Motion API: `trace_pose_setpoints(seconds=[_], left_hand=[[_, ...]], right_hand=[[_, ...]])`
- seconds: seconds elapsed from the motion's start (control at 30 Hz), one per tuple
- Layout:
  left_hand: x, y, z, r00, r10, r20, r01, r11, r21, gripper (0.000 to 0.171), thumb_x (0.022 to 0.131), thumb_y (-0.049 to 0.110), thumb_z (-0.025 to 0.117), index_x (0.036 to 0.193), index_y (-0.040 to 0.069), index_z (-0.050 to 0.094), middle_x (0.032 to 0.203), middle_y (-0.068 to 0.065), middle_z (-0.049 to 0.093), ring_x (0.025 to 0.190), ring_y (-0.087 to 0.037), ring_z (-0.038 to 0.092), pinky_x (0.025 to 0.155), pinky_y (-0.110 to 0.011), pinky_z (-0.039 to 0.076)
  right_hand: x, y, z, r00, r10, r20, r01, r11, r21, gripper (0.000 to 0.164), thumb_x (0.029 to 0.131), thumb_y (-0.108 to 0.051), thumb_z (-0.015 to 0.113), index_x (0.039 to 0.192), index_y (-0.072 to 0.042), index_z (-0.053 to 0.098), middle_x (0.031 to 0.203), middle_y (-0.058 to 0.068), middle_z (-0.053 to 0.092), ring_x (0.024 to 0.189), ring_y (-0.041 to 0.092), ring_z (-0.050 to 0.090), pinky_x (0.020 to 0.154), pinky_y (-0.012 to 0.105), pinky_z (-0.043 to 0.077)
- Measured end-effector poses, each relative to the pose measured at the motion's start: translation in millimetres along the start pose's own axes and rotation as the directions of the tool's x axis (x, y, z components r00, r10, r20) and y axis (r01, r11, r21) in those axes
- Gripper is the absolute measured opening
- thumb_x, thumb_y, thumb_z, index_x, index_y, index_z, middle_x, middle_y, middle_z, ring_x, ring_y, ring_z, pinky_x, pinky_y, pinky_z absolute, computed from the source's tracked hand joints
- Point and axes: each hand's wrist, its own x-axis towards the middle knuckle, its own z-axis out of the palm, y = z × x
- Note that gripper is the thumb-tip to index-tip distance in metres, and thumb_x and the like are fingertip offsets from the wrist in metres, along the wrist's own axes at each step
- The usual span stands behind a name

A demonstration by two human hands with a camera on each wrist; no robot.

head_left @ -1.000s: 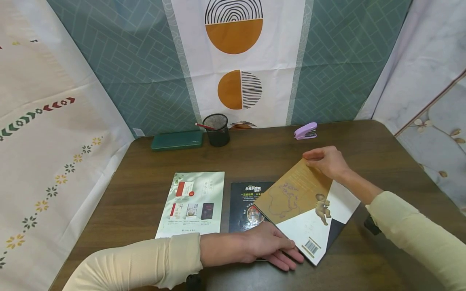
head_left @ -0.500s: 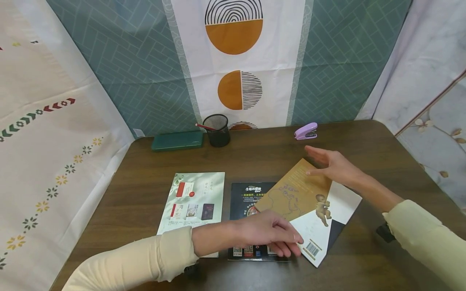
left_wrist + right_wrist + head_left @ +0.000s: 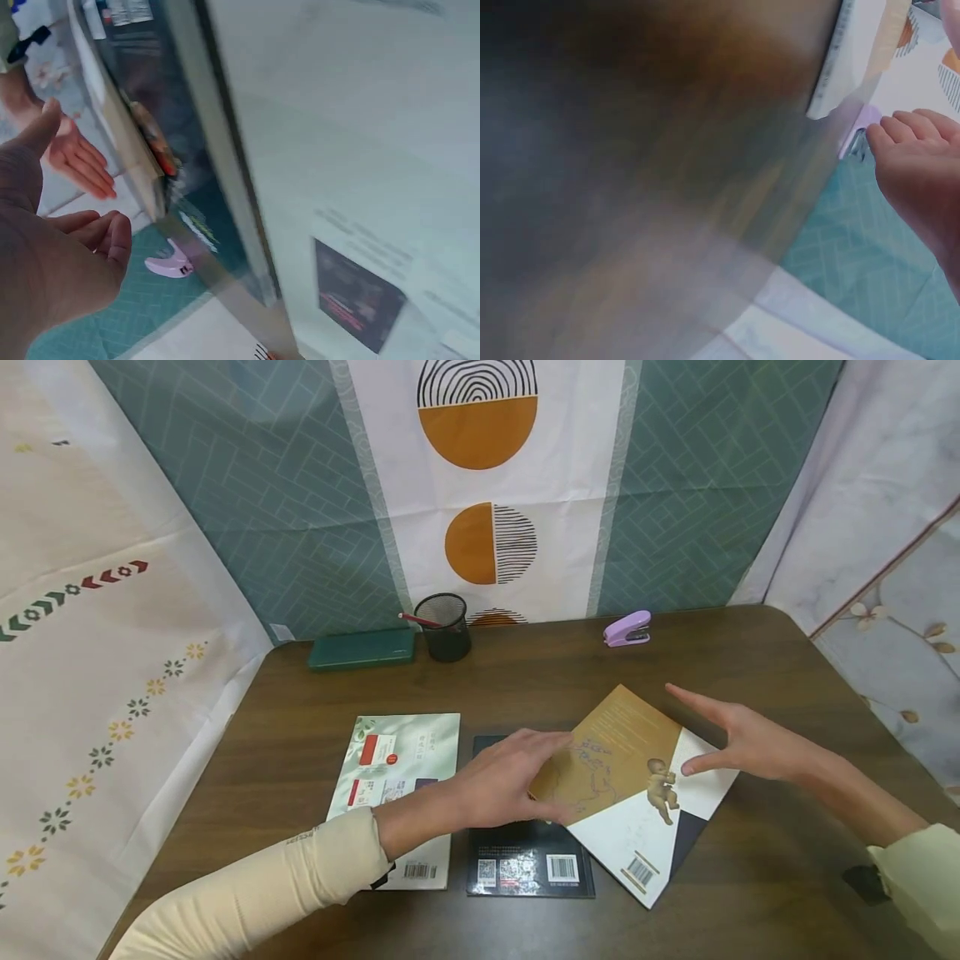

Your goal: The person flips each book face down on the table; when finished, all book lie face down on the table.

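My left hand (image 3: 517, 781) hovers over the left corner of a tan-and-white book (image 3: 626, 747), its fingers and thumb parted with nothing held. At that book's right corner, my right hand (image 3: 738, 739) spreads fingers and thumb wide, likewise holding nothing. The tan-and-white book lies turned at a slant, overlapping a black book (image 3: 528, 868). A pale green book (image 3: 408, 747) lies to the left, partly covered by my left forearm. In the left wrist view both hands show, the right hand (image 3: 75, 157) with straight fingers. The right wrist view catches my right hand (image 3: 919, 154) at its edge.
Along the back of the brown table (image 3: 277, 760) stand a dark green case (image 3: 362, 649), a black mesh pen holder (image 3: 447, 639) with a red pencil, and a lilac stapler (image 3: 626, 628). Patterned cloths (image 3: 300, 510) hang behind and at both sides.
My right hand has released the tan-and-white book's far corner and drawn back rightward. My left hand has moved up and left from the book's lower-left edge, uncovering the black book's lower part.
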Motion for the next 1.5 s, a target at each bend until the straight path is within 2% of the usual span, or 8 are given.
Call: trace_pose_setpoints(seconds=[0.1,0.23,0.3,0.47,0.77,0.9,1.17,1.5], left_hand=[[-1.1,-6.5,3.1,0.999,0.023,0.025,-0.025,0.997,0.067,0.102,0.084,0.051,0.090,0.163,0.008,0.041,0.156,-0.004,0.054,0.140,-0.022,0.049,0.106,-0.035,0.051],[-1.8,-13.7,6.7,0.998,0.006,0.058,-0.011,0.996,0.084,0.103,0.084,0.050,0.090,0.164,0.008,0.040,0.155,-0.003,0.056,0.138,-0.022,0.050,0.107,-0.034,0.049],[-1.7,-16.6,8.4,0.998,-0.002,0.068,-0.004,0.997,0.081,0.101,0.085,0.049,0.090,0.163,0.008,0.040,0.154,-0.002,0.057,0.136,-0.021,0.051,0.105,-0.033,0.050],[0.2,-20.1,12.5,0.997,0.009,0.078,-0.018,0.994,0.111,0.100,0.085,0.050,0.089,0.163,0.009,0.041,0.155,-0.001,0.056,0.135,-0.021,0.052,0.106,-0.034,0.049],[3.2,-16.7,17.4,0.997,-0.035,0.071,0.028,0.994,0.107,0.098,0.087,0.045,0.089,0.163,0.007,0.041,0.162,-0.003,0.048,0.132,-0.018,0.051,0.108,-0.032,0.047],[2.6,-11.8,19.1,0.995,-0.059,0.076,0.052,0.994,0.093,0.093,0.088,0.042,0.089,0.162,0.007,0.044,0.163,-0.005,0.047,0.135,-0.021,0.051,0.111,-0.037,0.046],[-1.6,-8.6,19.6,0.996,-0.015,0.089,0.008,0.997,0.073,0.081,0.090,0.039,0.088,0.157,0.009,0.052,0.161,-0.004,0.048,0.142,-0.022,0.048,0.115,-0.042,0.043],[-4.5,-2.9,22.8,0.994,0.011,0.107,-0.023,0.993,0.118,0.081,0.091,0.046,0.085,0.156,0.011,0.054,0.161,-0.002,0.049,0.143,-0.020,0.047,0.118,-0.041,0.041]], right_hand=[[-13,7,3,1.000,0.004,0.010,-0.004,1.000,-0.027,0.117,0.078,-0.032,0.096,0.168,-0.004,0.026,0.170,0.027,0.028,0.156,0.040,0.030,0.122,0.044,0.035],[-27,16,7,0.999,-0.031,-0.005,0.031,0.999,-0.040,0.112,0.077,-0.036,0.095,0.165,-0.003,0.034,0.166,0.027,0.037,0.145,-0.006,0.031,0.100,-0.001,0.026],[-32,19,9,0.999,-0.034,-0.010,0.034,0.998,-0.052,0.110,0.076,-0.038,0.095,0.163,-0.001,0.038,0.162,0.028,0.042,0.138,-0.014,0.032,0.099,-0.001,0.028],[-40,21,12,1.000,-0.006,-0.031,0.001,0.990,-0.142,0.110,0.071,-0.040,0.097,0.160,-0.001,0.045,0.155,0.027,0.052,0.138,0.024,0.054,0.096,0.004,0.037],[-46,19,15,0.998,0.043,-0.045,-0.052,0.974,-0.220,0.114,0.067,-0.036,0.101,0.162,-0.006,0.043,0.150,0.027,0.057,0.127,0.037,0.060,0.091,0.018,0.048],[-47,23,17,0.998,0.008,-0.067,-0.024,0.971,-0.237,0.112,0.067,-0.032,0.101,0.161,-0.007,0.045,0.146,0.026,0.060,0.124,0.030,0.061,0.090,0.017,0.047],[-52,33,13,0.989,-0.105,-0.105,0.072,0.957,-0.280,0.101,0.071,-0.021,0.099,0.158,-0.008,0.049,0.147,0.025,0.061,0.128,-0.017,0.041,0.093,0.004,0.039],[-49,35,8,0.991,-0.050,-0.123,0.007,0.944,-0.329,0.095,0.072,-0.024,0.099,0.154,-0.007,0.054,0.143,0.024,0.064,0.124,0.039,0.063,0.091,0.009,0.046]])
